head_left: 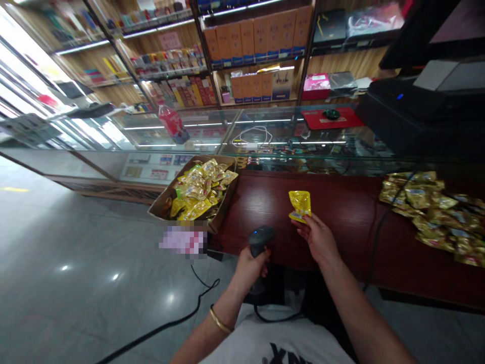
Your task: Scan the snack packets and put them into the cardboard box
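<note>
My left hand [252, 265] is closed round the handle of a black barcode scanner [261, 236], whose head shows a small blue light. A yellow, shiny snack packet [300, 205] is pinched at its lower corner by my right hand [316, 236], above the dark red wooden table [261, 197]. To the left, a cardboard box [223, 215] holds a heap of gold and yellow packets [200, 184]. More gold packets [435, 212] lie in a loose pile on the table's right side.
Behind the table runs a glass counter [212, 132] bearing a red bottle [172, 121], a white cable [252, 136] and a mouse [331, 114] on a red mat [352, 119]. Dark equipment [409, 116] stands at the right. A black cord [379, 237] crosses the table; another cable [166, 323] hangs lower left.
</note>
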Demonstrator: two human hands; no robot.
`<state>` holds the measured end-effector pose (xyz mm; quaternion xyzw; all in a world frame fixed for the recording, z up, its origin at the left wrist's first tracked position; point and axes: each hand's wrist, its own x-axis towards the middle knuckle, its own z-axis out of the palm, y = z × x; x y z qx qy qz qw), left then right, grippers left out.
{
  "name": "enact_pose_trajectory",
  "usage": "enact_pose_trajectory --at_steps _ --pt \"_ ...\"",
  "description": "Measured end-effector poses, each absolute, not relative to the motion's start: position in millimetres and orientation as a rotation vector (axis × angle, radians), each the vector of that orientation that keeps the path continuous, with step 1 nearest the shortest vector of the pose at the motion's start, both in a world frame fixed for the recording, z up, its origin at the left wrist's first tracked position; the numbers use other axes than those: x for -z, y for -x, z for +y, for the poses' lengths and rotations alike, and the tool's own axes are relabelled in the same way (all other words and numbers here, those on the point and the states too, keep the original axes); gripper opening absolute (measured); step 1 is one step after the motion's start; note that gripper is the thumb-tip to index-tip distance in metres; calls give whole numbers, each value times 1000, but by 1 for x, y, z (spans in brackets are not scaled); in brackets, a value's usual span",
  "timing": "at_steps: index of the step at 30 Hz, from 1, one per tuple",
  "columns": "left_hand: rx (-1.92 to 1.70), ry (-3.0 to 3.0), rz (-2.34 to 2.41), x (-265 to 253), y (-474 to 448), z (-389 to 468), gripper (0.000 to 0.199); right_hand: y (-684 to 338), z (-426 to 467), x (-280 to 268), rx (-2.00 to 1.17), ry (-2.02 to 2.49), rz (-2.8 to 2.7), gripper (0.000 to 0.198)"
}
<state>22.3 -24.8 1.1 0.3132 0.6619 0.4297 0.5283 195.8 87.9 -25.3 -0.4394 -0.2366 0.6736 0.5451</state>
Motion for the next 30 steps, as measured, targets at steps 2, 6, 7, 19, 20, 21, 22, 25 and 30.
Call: enact_pose_trajectory --at_steps 2,6,7,19,20,21,22,25,30 --pt "-1067 -691 1551 8 -19 -24 20 -181 93 11 -1650 1029 -667 27" --pt "-1106 -622 1489 16 -17 -24 20 -125 113 -19 -1809 931 -877 24" --pt "-1111 -612 1480 17 -17 -23 19 -106 120 -27 -1855 895 -906 22" --pt "-1122 -552 1495 18 -13 -23 26 30 154 -79 -1845 699 -1217 38" --pt "-1113 -552 1496 17 -12 -22 27 12 151 -70 -1800 708 -1220 39" --pt "-1102 -554 1499 17 -12 -22 28 -13 149 -60 -1743 728 -1227 37" --pt "-1089 -556 1503 16 -11 -21 30 -44 146 -48 -1675 772 -1227 34" --pt "-1049 -563 1504 13 -10 -19 38 -165 134 -11 -1320 1075 -1171 31" --pt "-1015 -624 1590 10 -8 -10 45 -387 98 29 -423 1729 -906 46"
